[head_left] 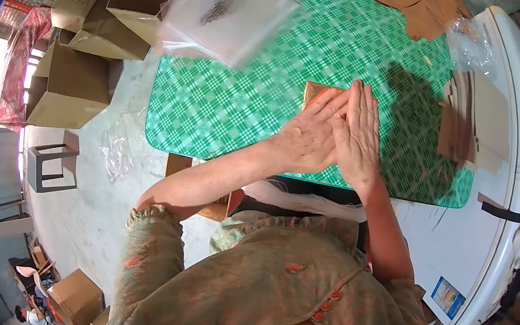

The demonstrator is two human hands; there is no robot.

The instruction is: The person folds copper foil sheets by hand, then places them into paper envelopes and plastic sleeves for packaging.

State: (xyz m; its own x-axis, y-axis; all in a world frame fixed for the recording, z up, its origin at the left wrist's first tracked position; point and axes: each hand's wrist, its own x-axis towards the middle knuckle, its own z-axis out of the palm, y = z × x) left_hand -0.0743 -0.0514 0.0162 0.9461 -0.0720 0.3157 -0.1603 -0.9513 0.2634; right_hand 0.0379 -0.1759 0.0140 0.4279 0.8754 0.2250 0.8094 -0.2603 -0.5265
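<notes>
My hands cover most of the flat orange-brown packet (318, 93), which lies on the green checked tablecloth (227, 111); only its upper left corner shows. My left hand (307, 136) and right hand (358, 133) press flat on it, fingers straight and together, clamping nothing. A stack of clear plastic bags (227, 15) further up the table bears dark print too blurred to read. Cardboard boxes (68, 86) stand on the floor left; brown sheets (458, 124) lie right.

Both hands, left hand (307, 136) and right hand (358, 133), press flat on a copper-coloured sheet (318, 93) atop the green checked table (227, 111) mid-frame.
</notes>
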